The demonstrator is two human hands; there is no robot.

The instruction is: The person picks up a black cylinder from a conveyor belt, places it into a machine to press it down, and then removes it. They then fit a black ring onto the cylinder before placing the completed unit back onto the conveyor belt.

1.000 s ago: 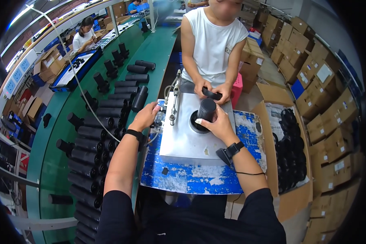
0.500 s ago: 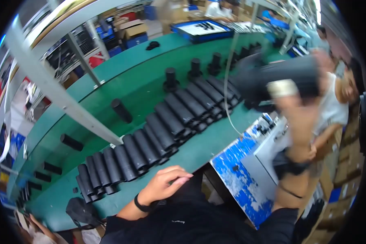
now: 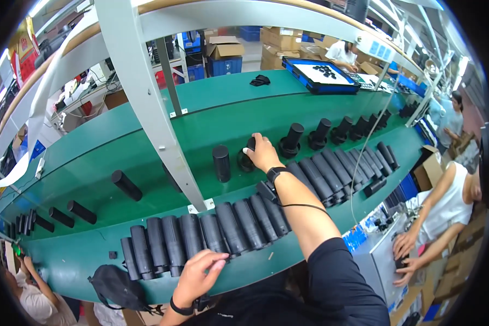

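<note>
My right hand (image 3: 264,155) reaches over the green belt, its fingers closed round the top of a black cylinder with a wide round base (image 3: 245,163). The palm hides part of that cylinder. A plain black cylinder (image 3: 221,163) stands upright just to its left, and a similar black wide-based cylinder (image 3: 291,140) is to its right. My left hand (image 3: 199,274) hovers at the near edge of the bench, fingers loosely stretched and holding nothing. Beside it, a long row of ribbed black tubes (image 3: 171,244) lies side by side along the near ledge, stacked in places.
A grey metal post (image 3: 152,114) rises between ledge and belt. More black cylinders (image 3: 126,185) sit along the belt. A black bag (image 3: 117,285) rests at the near left. A blue tray (image 3: 320,76) is on the far shelf. Co-workers sit at right (image 3: 445,201) and left (image 3: 35,293).
My right hand has swung from the raised right side down to the belt, carrying a dark object that was blurred before. My view has shifted left; my left hand stays near the ledge.
</note>
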